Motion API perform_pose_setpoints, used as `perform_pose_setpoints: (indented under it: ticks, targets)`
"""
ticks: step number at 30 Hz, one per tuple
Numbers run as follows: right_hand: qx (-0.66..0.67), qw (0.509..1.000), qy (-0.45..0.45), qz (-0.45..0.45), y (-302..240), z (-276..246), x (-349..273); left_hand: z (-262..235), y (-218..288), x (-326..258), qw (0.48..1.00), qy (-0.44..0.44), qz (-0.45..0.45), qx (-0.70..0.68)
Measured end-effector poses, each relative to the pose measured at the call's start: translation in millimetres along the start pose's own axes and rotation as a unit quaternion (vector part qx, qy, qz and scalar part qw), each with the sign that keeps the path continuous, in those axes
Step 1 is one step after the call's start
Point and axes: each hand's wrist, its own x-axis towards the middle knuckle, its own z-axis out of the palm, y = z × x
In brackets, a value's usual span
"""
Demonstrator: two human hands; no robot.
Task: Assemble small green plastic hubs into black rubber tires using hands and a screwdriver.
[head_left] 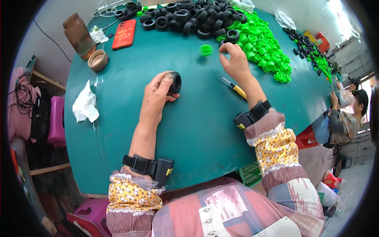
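Within the clasping left grip (156, 93) sits a black tyre (177, 82); right grip (237, 62) slightly parted, seemingly empty.

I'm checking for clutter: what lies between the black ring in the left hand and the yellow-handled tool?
Nothing: in the head view, only bare green tabletop separates the black ring from the yellow-handled tool.

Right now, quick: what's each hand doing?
Left hand: closed, holding a small black tire.
Right hand: loosely open, fingers curled, nothing visibly held; a blurred green wheel rim is beside it, not touching.
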Motion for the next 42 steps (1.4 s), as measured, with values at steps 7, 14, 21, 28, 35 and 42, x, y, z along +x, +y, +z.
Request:
perform_pose_setpoints:
  ticks: [7, 14, 21, 28, 35, 42]
  targets:
    - [0.112, 0.992, 0.044, 0.036, -44, 39, -22, -8, 2, 0, 0.987, 0.139, 0.045, -0.068]
    - [0.09, 0.994, -0.068, 0.006, -83, 49, -24, -48, 19, 13, 0.965, 0.216, 0.092, -0.118]
    - [0.093, 0.991, -0.074, -0.066, -100, 80, 12, -54, 12, 19, 0.969, 0.194, 0.074, -0.132]
    - [0.035, 0.985, -0.157, -0.057, -116, 100, 34, -52, 8, 21, 0.978, 0.171, 0.062, -0.101]
    - [0.358, 0.924, 0.025, 0.132, -111, 72, -10, -36, 7, 26, 0.992, 0.109, 0.061, -0.026]
    - [0.351, 0.923, 0.095, 0.123, -107, 46, -63, -3, -26, 29, 0.995, -0.089, 0.046, -0.01]
